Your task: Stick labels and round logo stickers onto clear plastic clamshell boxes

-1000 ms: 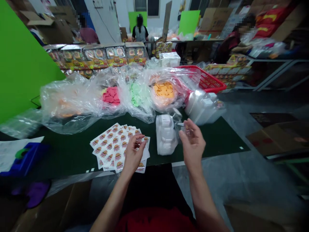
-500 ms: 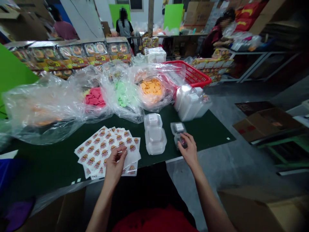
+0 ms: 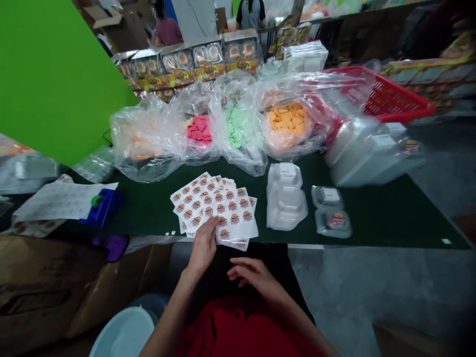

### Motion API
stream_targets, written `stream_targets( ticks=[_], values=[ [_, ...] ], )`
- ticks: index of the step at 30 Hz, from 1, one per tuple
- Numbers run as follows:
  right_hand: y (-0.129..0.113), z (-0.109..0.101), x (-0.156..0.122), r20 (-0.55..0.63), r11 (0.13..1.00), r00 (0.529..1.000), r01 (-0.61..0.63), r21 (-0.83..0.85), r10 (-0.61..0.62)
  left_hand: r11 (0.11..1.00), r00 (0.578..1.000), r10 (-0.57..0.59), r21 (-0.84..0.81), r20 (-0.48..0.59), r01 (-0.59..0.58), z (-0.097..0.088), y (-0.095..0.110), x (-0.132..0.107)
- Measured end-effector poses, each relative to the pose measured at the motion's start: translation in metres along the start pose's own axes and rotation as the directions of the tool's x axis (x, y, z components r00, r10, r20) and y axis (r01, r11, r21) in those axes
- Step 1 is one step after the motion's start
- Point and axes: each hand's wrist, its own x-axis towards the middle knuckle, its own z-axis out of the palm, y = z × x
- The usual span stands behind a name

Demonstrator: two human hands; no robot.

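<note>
White sheets of burger stickers (image 3: 234, 218) lie fanned out on the dark green table. My left hand (image 3: 204, 243) is at their near edge, fingers closed over the lower left corner of the top sheet; its fingertips are partly hidden. Over my lap, just off the table's edge, my right hand (image 3: 255, 277) holds nothing, its fingers loosely apart. Right of the sheets stands a stack of clear clamshell boxes (image 3: 287, 208). Beside it sits a single clear clamshell box (image 3: 332, 221) with a burger sticker on its near half.
Plastic bags of pink pieces (image 3: 200, 130), green pieces (image 3: 238, 128) and orange pieces (image 3: 286, 119) line the back. A red basket (image 3: 394, 99) and stacked clear boxes (image 3: 366, 153) stand at right. Left are a blue tape dispenser (image 3: 102, 207) and a light blue bucket (image 3: 124, 332).
My right hand has left the single box, where a burger sticker now shows, and moved left over my lap. My left hand has come down onto the sheets' near edge. The view has turned left.
</note>
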Motion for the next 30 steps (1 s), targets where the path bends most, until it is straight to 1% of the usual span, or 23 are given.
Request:
stream_targets(
  ticks=[1,3,5,8,11,13,16,19,23,26,28,30],
  values=[
    [0.004,0.007,0.010,0.022,0.997,0.999,-0.038,0.067,0.037,1.000,1.000,0.003,-0.015,0.010,-0.003,0.001,0.002,-0.002],
    [0.007,0.015,0.024,0.007,0.985,0.998,-0.065,0.158,0.065,0.999,1.000,-0.005,-0.043,0.018,0.006,0.001,0.004,-0.005],
    [0.007,0.019,0.033,-0.047,0.979,0.997,-0.045,0.199,0.055,0.998,1.000,-0.009,-0.069,0.028,0.011,-0.001,0.005,-0.006],
    [0.006,0.021,0.037,-0.134,0.977,0.990,-0.005,0.211,0.034,0.996,0.999,0.011,-0.086,0.031,-0.008,-0.005,0.006,-0.008],
    [0.005,0.023,0.038,-0.224,0.985,0.975,0.050,0.166,-0.011,0.999,0.999,0.049,-0.010,0.007,-0.049,-0.012,0.017,-0.015],
    [0.003,0.025,0.039,-0.263,0.990,0.962,0.104,0.096,-0.075,0.993,0.996,0.081,0.088,0.031,-0.083,-0.016,0.029,-0.022],
    [-0.001,0.030,0.041,-0.252,0.981,0.948,0.194,-0.024,-0.194,0.969,0.988,0.106,0.211,0.110,-0.127,-0.020,0.044,-0.032],
    [-0.004,0.034,0.042,-0.235,0.968,0.939,0.237,-0.085,-0.250,0.952,0.987,0.091,0.279,0.134,-0.126,-0.019,0.050,-0.034],
    [-0.006,0.036,0.045,-0.251,0.963,0.931,0.241,-0.124,-0.265,0.952,0.990,0.063,0.289,0.128,-0.098,-0.014,0.046,-0.029],
    [-0.005,0.037,0.047,-0.278,0.968,0.928,0.225,-0.113,-0.249,0.973,0.995,0.033,0.226,0.093,-0.053,-0.010,0.041,-0.025],
    [-0.003,0.037,0.049,-0.302,0.974,0.926,0.208,-0.090,-0.226,0.990,0.999,-0.039,0.139,0.028,0.035,-0.009,0.037,-0.022],
    [-0.002,0.036,0.051,-0.327,0.982,0.926,0.182,-0.054,-0.189,0.987,0.986,-0.159,0.031,-0.044,0.160,-0.011,0.031,-0.019]
  ],
)
